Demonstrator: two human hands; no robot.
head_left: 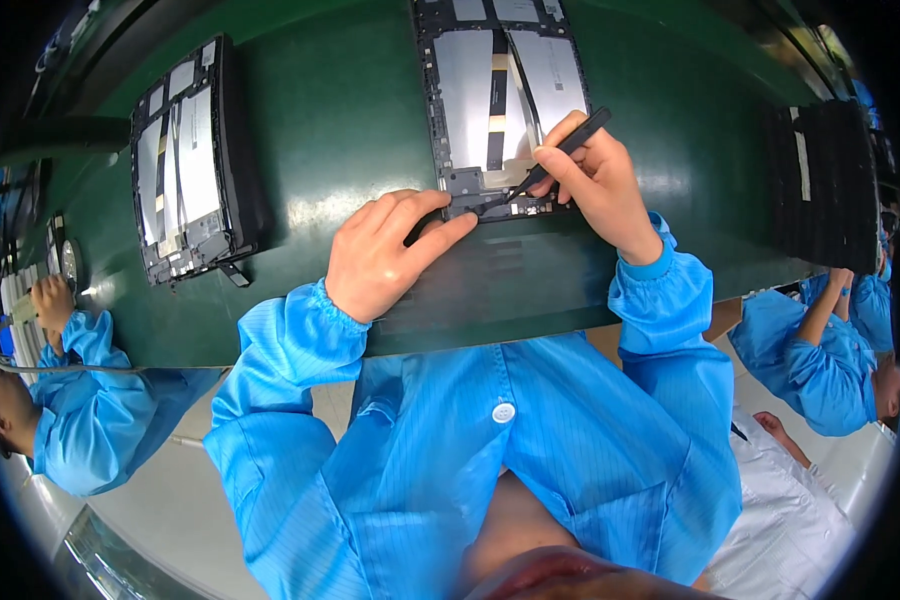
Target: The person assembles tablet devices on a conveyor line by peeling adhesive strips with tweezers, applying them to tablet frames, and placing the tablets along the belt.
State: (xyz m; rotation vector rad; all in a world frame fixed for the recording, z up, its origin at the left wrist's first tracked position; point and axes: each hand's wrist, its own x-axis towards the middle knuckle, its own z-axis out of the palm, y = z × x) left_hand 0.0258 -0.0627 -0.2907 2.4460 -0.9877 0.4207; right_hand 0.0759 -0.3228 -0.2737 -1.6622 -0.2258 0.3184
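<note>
An opened tablet (465,95) lies at the far middle of the green table, showing silver battery panels, a dark ribbon cable (497,100) and black parts along its near edge. My right hand (595,180) is closed round black tweezers (560,150), whose tips point down at the tablet's near edge. At the near left corner of the tablet rests my left hand (385,245), its fingers stretched and the thumb apart from them. The fingertips touch the left edge and the thumb lies by the near edge, close to the tweezer tips.
Similar opened tablets (185,160) lie stacked at the left on the green table (340,100). A black stack (830,185) stands at the right edge. Co-workers in blue sleeves sit at the left (100,410) and right (820,340). Someone in white clothing (780,510) is at the lower right.
</note>
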